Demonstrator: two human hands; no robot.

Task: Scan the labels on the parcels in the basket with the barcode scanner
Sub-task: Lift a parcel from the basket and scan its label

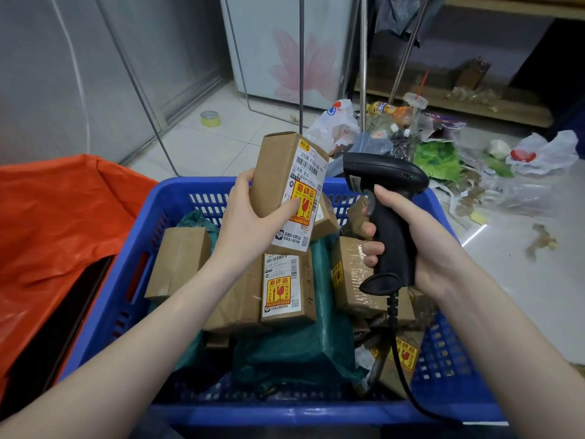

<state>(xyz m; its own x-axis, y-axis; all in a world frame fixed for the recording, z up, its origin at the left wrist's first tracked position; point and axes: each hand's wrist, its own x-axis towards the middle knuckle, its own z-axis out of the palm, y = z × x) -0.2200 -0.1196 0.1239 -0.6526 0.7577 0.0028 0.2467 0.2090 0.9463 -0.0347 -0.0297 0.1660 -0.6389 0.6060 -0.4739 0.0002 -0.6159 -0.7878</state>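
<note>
A blue plastic basket (126, 248) fills the lower middle of the view and holds several cardboard parcels (286, 289) and dark green bags (294, 346). My left hand (250, 223) grips a tall cardboard parcel (275, 172) above the basket, its white label with a yellow fragile sticker (305, 198) turned to the right. My right hand (421, 245) holds a black barcode scanner (384, 182) by its handle. The scanner's head sits just right of the held parcel's label. Its black cable (399, 353) hangs down into the basket.
An orange plastic sack (60, 217) lies left of the basket. Litter, bottles and plastic bags (411, 131) cover the tiled floor at the back right. A roll of yellow tape (210, 118) lies on the floor behind, near thin metal rack legs (301, 58).
</note>
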